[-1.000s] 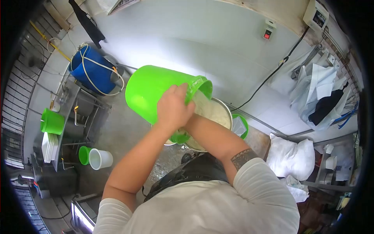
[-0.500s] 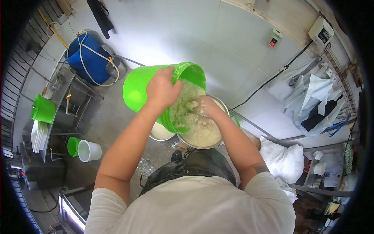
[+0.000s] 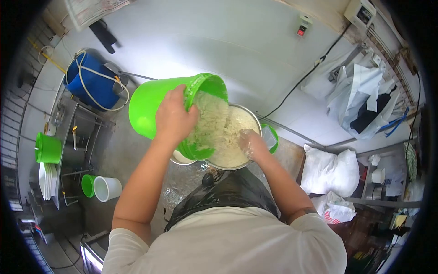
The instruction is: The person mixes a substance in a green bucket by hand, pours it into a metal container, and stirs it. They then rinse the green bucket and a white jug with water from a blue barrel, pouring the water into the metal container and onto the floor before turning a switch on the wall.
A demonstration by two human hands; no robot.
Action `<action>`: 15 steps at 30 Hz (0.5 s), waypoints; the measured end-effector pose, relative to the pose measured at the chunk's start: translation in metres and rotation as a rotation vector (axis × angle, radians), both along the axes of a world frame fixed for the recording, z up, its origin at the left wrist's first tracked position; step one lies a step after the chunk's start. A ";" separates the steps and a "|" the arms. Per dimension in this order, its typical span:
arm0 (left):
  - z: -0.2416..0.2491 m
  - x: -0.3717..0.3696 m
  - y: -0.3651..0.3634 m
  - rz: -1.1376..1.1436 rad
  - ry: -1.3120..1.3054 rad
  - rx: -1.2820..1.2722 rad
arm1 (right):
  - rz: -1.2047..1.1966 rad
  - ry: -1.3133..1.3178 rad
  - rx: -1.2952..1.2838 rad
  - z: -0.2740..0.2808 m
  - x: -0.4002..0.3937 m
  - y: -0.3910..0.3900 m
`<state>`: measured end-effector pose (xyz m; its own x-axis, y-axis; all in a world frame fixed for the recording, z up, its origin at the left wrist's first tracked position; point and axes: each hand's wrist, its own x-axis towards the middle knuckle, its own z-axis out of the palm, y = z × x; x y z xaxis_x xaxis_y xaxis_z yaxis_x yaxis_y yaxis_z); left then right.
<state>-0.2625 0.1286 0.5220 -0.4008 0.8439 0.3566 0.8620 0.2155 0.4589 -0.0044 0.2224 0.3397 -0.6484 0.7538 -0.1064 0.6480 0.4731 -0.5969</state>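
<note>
A bright green bucket (image 3: pixel 157 102) is tipped on its side, its mouth facing right over a round metal bowl (image 3: pixel 256 118). My left hand (image 3: pixel 175 114) is closed on the bucket's rim. A pale, wet, crumbly mass (image 3: pixel 212 121) lines the bucket and spills from its mouth into the bowl, which holds more of it. My right hand (image 3: pixel 252 144), with pale bits stuck to it, reaches into the bowl's right side; its fingertips are hidden in the mass.
A second bowl (image 3: pixel 180 158) of pale stuff stands partly under the bucket. Right of the metal bowl is another green bucket (image 3: pixel 275 145). White sacks (image 3: pixel 331 171) lie at the right. A blue barrel (image 3: pixel 93 86), a metal sink stand (image 3: pixel 82 118) and a white bucket (image 3: pixel 108 188) are at left.
The green bucket and my left hand have shifted left in view. My right hand has moved from the bucket's mouth down to the bowl's right side, and more of the mass shows at the mouth.
</note>
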 end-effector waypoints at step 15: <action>-0.017 0.011 0.001 -0.107 0.172 -0.006 | 0.199 -0.301 0.197 -0.040 -0.037 -0.022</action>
